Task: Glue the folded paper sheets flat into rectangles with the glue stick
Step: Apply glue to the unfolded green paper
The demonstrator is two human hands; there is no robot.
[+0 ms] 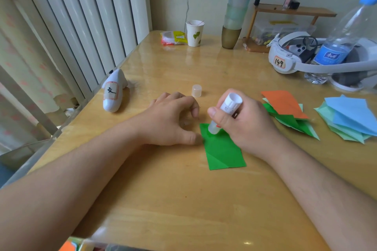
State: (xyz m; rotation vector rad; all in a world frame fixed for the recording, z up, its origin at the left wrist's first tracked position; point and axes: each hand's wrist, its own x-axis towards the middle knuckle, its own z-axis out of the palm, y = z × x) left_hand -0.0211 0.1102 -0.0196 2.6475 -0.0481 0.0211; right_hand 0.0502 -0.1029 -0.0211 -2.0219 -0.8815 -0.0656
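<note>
1. At a glossy yellow wooden table (183, 199), my right hand (246, 122) wraps its fingers and thumb around a white plastic glue stick (225, 113), holding it tilted with its lower end pressed onto a folded bright green paper sheet (223, 153).
2. The green sheet lies flat on the table just in front of me, between my two forearms, its far corner under the glue stick's tip.
3. My left hand (172, 119) rests on the table beside the sheet's left edge, fingers loosely curled and gripping nothing; the thumb tip sits at the paper's edge, though I cannot tell whether it truly touches.
4. The glue stick's small translucent cap (196, 90) stands upright on the table beyond my hands, apart from both.
5. To my right lies a pile of folded sheets topped by an orange one (283, 106), with green and pale green layers beneath; further right sits a second pile of light blue and mint sheets (350, 118).
6. A white handheld controller with a taped label (113, 91) lies near the left table edge.
7. At the far side stand a white paper cup with a leaf print (194, 33), a tall stack of tinted plastic cups (236, 10), a white headset labelled 149 (285, 61) and a clear water bottle with a blue cap (338, 47).
</note>
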